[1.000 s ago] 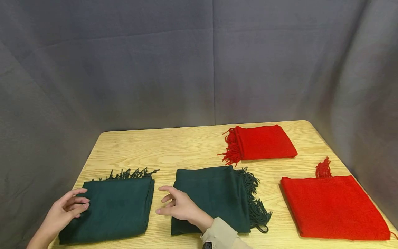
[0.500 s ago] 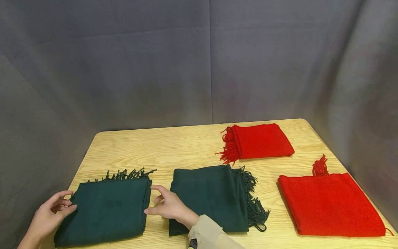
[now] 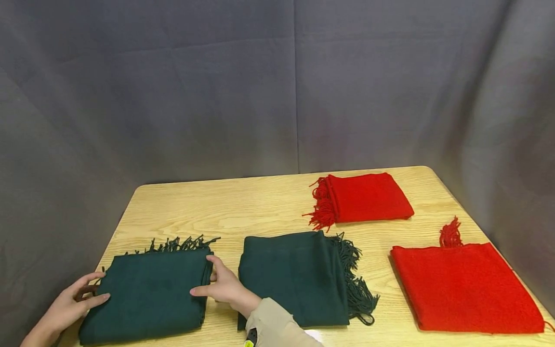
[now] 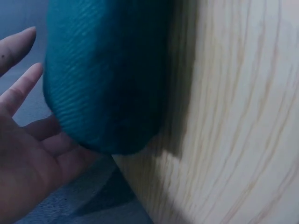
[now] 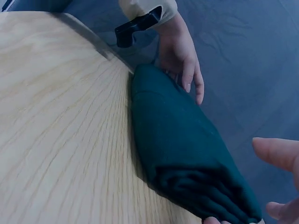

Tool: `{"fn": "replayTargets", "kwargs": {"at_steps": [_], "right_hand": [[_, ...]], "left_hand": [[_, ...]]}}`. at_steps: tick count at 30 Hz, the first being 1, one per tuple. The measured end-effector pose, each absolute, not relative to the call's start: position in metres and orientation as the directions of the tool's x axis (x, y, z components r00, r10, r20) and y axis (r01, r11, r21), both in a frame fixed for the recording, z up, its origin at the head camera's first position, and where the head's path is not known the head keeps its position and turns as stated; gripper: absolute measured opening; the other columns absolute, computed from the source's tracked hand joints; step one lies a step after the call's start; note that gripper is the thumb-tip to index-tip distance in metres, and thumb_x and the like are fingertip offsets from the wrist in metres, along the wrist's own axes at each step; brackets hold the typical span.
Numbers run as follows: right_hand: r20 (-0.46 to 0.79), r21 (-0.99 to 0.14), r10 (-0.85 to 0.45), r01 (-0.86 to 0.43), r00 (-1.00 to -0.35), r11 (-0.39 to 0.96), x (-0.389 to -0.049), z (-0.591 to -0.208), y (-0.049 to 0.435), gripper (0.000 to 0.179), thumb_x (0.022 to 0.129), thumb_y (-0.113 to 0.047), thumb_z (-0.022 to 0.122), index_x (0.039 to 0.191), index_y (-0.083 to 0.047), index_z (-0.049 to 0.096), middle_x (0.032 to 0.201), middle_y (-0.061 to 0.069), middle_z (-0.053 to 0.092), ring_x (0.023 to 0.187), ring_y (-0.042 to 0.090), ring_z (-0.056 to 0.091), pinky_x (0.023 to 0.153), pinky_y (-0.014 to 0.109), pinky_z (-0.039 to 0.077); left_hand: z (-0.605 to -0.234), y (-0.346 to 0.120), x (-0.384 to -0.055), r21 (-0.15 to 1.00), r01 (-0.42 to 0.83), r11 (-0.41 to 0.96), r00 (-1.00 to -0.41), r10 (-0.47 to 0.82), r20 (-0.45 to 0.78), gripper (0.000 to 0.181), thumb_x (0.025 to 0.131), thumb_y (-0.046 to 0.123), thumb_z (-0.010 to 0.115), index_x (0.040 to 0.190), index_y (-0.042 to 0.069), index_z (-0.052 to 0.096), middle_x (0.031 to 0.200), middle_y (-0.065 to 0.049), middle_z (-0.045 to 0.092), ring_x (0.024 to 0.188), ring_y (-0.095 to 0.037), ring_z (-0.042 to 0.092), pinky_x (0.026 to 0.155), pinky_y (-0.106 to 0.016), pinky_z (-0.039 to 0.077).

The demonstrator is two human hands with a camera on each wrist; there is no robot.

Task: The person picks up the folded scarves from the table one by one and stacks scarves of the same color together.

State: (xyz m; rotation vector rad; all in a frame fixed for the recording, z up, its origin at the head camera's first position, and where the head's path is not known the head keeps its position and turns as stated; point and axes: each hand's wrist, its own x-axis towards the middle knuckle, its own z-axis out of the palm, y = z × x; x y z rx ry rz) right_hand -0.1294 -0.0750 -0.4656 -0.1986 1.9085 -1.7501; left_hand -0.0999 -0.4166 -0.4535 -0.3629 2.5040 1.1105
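Note:
A dark green fringed scarf (image 3: 151,294), folded into a rectangle, lies at the table's front left. My left hand (image 3: 71,303) is at its left edge, fingers spread, thumb over the top; in the left wrist view, some of its fingertips pass behind the rounded fold (image 4: 107,84). At the opposite edge is my right hand (image 3: 225,289), its thumb over the cloth and its index finger by the far corner. The right wrist view shows the layered end of the scarf (image 5: 201,182), with the right thumb (image 5: 275,151) apart from it and other fingertips right at the lower corner.
A second folded green scarf (image 3: 290,279) lies under my right forearm's side, its fringe to the right. Folded red scarves lie at the back right (image 3: 368,197) and front right (image 3: 468,289). A grey curtain (image 3: 217,96) hangs behind the wooden table (image 3: 195,207).
My right hand has moved left from between the green scarves to the right edge of the left one. My left hand has shifted outward to its left edge. The scarves look unmoved.

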Motion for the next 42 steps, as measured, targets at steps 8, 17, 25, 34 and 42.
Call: {"fn": "replayTargets", "kwargs": {"at_steps": [8, 17, 25, 34, 42], "right_hand": [[-0.303, -0.952, -0.432, 0.294, -0.85, 0.089, -0.129, -0.466, -0.086, 0.079, 0.073, -0.001, 0.073, 0.14, -0.013, 0.032, 0.058, -0.003, 0.026, 0.04, 0.012, 0.019, 0.044, 0.025, 0.024], [-0.265, -0.963, -0.399, 0.262, -0.878, 0.063, -0.13, -0.467, -0.093, 0.078, 0.067, 0.011, 0.072, 0.134, -0.015, 0.041, 0.09, 0.007, 0.053, 0.081, 0.017, 0.056, 0.064, 0.03, 0.046], [-0.314, -0.946, -0.349, 0.324, -0.883, 0.031, -0.13, -0.468, -0.101, 0.074, 0.066, 0.013, 0.071, 0.128, -0.017, 0.047, 0.12, 0.012, 0.048, 0.095, 0.028, 0.056, 0.068, 0.04, 0.05], [-0.358, -0.925, -0.35, 0.38, -0.866, 0.006, -0.132, -0.465, -0.107, 0.065, 0.067, 0.01, 0.072, 0.123, -0.02, 0.055, 0.124, 0.009, 0.047, 0.096, 0.027, 0.056, 0.067, 0.041, 0.051], [-0.376, -0.923, -0.344, 0.379, -0.861, 0.061, -0.132, -0.466, -0.112, 0.063, 0.066, 0.012, 0.071, 0.12, -0.015, 0.057, 0.123, 0.009, 0.048, 0.101, 0.027, 0.054, 0.071, 0.042, 0.049]], "left_hand": [[-0.456, -0.421, -0.102, 0.704, -0.394, 0.59, -0.887, -0.045, -0.459, 0.084, 0.086, 0.04, 0.06, 0.142, 0.001, 0.012, 0.14, -0.036, 0.002, 0.119, -0.055, 0.021, 0.073, -0.046, 0.046], [-0.455, -0.415, -0.109, 0.691, -0.359, 0.628, -0.879, 0.022, -0.476, 0.086, 0.085, 0.037, 0.062, 0.144, 0.001, 0.009, 0.141, -0.036, -0.003, 0.12, -0.06, 0.012, 0.083, -0.058, 0.037], [-0.454, -0.414, -0.111, 0.709, -0.299, 0.638, -0.895, 0.071, -0.441, 0.077, 0.089, 0.028, 0.059, 0.144, 0.0, 0.013, 0.139, -0.036, 0.007, 0.114, -0.056, 0.029, 0.077, -0.051, 0.041], [-0.454, -0.411, -0.11, 0.737, -0.276, 0.617, -0.907, 0.088, -0.413, 0.072, 0.089, 0.026, 0.059, 0.143, 0.003, 0.018, 0.137, -0.035, 0.016, 0.111, -0.048, 0.038, 0.077, -0.048, 0.042], [-0.455, -0.41, -0.111, 0.76, -0.278, 0.588, -0.899, 0.119, -0.421, 0.073, 0.089, 0.024, 0.059, 0.144, 0.002, 0.016, 0.141, -0.034, 0.009, 0.122, -0.053, 0.021, 0.084, -0.053, 0.037]]}}
